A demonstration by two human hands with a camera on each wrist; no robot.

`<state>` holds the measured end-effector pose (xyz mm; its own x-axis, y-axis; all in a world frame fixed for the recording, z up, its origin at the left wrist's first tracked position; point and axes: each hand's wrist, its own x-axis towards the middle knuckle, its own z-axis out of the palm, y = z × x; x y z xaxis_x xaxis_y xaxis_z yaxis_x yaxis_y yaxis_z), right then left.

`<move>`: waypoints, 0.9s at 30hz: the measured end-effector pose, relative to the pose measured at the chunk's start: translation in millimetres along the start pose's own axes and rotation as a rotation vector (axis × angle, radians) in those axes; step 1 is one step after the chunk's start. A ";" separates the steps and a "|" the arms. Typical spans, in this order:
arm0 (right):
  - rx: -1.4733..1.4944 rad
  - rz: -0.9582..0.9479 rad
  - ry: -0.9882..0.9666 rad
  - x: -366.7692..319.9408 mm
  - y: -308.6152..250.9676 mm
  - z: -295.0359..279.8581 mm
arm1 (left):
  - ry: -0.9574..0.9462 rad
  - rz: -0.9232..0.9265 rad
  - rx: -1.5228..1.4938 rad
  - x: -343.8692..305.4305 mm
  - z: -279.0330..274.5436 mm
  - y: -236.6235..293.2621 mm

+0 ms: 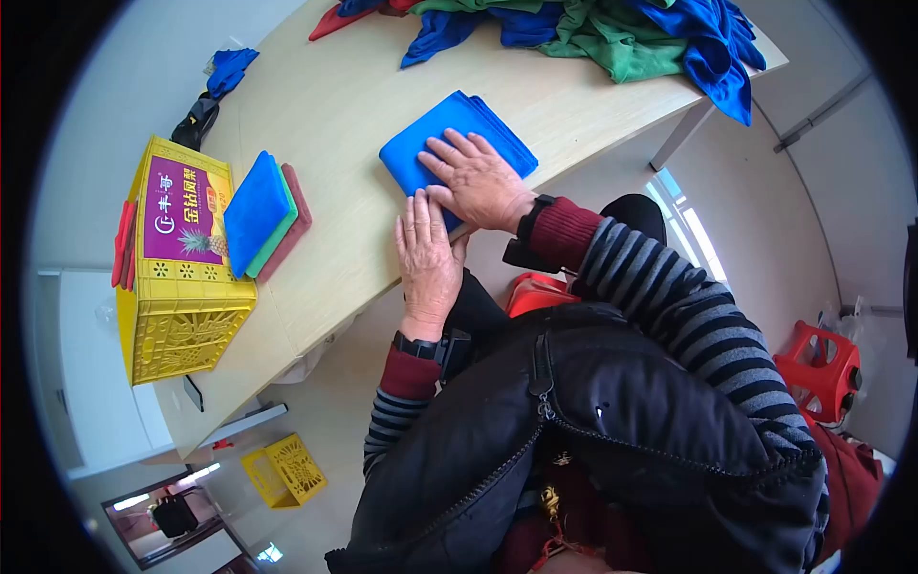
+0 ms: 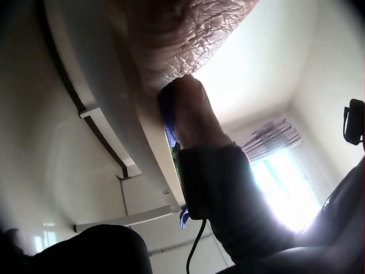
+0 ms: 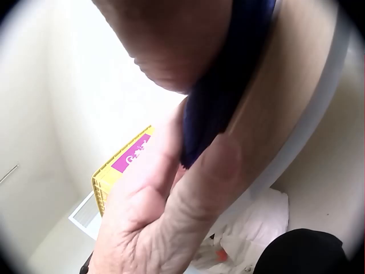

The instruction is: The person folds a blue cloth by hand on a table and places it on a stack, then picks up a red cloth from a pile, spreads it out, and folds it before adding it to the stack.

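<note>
A folded blue cloth (image 1: 406,151) lies near the front edge of the table, its layers showing along the right side. My right hand (image 1: 478,182) rests flat on top of it, fingers spread toward the far side. Against the near left corner of the cloth lies my left hand (image 1: 427,260), fingers straight on the fabric and touching the right hand's thumb. In the right wrist view the left hand (image 3: 151,222) has its thumb down by the table edge, apart from the fingers, with the dark blue cloth (image 3: 217,103) at the gap.
A yellow crate (image 1: 191,316) stands on the table at left, with folded blue, green and reddish cloths (image 1: 258,215) leaning by it. Loose blue and green cloths (image 1: 612,38) are heaped at the far end. A red stool (image 1: 818,368) stands at right, another yellow crate (image 1: 285,471) on the floor.
</note>
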<state>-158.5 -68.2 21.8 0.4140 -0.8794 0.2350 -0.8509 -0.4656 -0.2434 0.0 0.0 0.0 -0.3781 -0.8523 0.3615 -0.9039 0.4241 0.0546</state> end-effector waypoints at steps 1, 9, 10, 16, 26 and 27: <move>-0.028 0.016 0.016 -5.7 4.8 -1.0 | -0.024 0.004 0.027 -1.8 -5.8 3.2; -0.113 0.089 0.104 -10.3 43.6 -4.4 | -0.014 0.005 0.015 0.1 -13.4 4.0; -0.106 0.109 0.116 -11.0 48.1 -5.0 | -0.008 0.013 0.007 -0.4 -15.0 3.5; -0.340 0.208 0.018 -8.2 56.5 -30.8 | 0.014 0.033 -0.082 3.6 -22.1 -12.0; -0.083 0.054 0.110 37.0 21.0 -6.0 | 0.009 -0.023 -0.130 95.8 7.5 -42.2; -0.112 0.060 0.132 38.2 26.0 -2.3 | -0.038 -0.030 -0.095 100.1 13.2 -43.4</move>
<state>-165.6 -113.7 26.6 0.3219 -0.8810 0.3468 -0.9064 -0.3926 -0.1557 -1.3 -107.8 21.5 -0.3599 -0.8753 0.3230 -0.8927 0.4237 0.1535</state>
